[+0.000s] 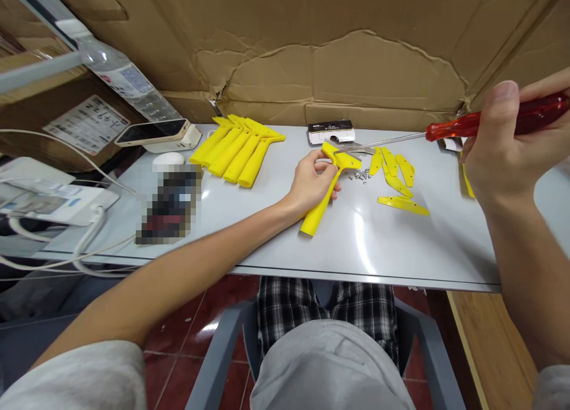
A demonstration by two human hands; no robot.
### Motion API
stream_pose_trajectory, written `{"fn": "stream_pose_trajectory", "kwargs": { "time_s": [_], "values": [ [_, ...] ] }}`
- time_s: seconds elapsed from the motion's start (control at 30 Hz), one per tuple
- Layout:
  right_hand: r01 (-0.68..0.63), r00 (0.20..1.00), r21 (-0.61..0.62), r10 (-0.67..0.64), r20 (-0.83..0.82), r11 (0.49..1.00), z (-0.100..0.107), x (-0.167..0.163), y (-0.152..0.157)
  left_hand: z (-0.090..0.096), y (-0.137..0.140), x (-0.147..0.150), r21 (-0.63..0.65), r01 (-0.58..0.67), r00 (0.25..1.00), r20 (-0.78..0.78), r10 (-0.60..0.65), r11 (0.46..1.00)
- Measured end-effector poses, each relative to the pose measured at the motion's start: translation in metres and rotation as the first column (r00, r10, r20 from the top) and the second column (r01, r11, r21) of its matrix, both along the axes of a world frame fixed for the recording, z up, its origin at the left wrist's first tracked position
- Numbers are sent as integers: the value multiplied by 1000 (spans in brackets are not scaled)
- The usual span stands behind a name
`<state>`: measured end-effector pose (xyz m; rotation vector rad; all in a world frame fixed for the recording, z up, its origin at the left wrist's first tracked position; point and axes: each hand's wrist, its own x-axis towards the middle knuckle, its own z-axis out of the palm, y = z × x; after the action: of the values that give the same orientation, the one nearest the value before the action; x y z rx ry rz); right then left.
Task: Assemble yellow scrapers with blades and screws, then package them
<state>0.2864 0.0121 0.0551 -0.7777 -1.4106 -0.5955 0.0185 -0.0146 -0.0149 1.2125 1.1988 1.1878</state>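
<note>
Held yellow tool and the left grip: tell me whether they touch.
Touching. The head view shows the left grip wrapped around the held yellow tool, just below its wide end.

The tabletop [423,250] leaves front-right passage; yellow pieces [403,205] and cardboard [338,66] obstruct beyond.

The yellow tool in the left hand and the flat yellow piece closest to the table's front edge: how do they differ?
The yellow tool has a long handle and a wide head; the flat yellow piece is a shorter strip without a handle.
The left hand grips the tool, with the screwdriver reaching its head; the flat piece lies loose on the table.
Both are bright yellow.
</note>
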Motion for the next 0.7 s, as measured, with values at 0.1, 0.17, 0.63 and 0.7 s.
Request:
{"fn": "stream_pose_trajectory", "kwargs": {
  "time_s": [0.1,0.17,0.63,0.7],
  "values": [
    [17,1000,-48,-17,3,999,0,1,-3,0,0,1,3,-1,1000,2,1,1000],
    [33,999,-68,-32,19,997,0,1,-7,0,0,1,1,-1,1000,-11,1,1000],
    [-179,972,-89,190,140,980,2,-4,-19,-1,0,-2,0,9,998,-56,-9,1000],
    [-99,974,-65,110,199,993,2,-2,-21,-2,0,-2,2,6,998,-56,-5,1000]
  ]
}}
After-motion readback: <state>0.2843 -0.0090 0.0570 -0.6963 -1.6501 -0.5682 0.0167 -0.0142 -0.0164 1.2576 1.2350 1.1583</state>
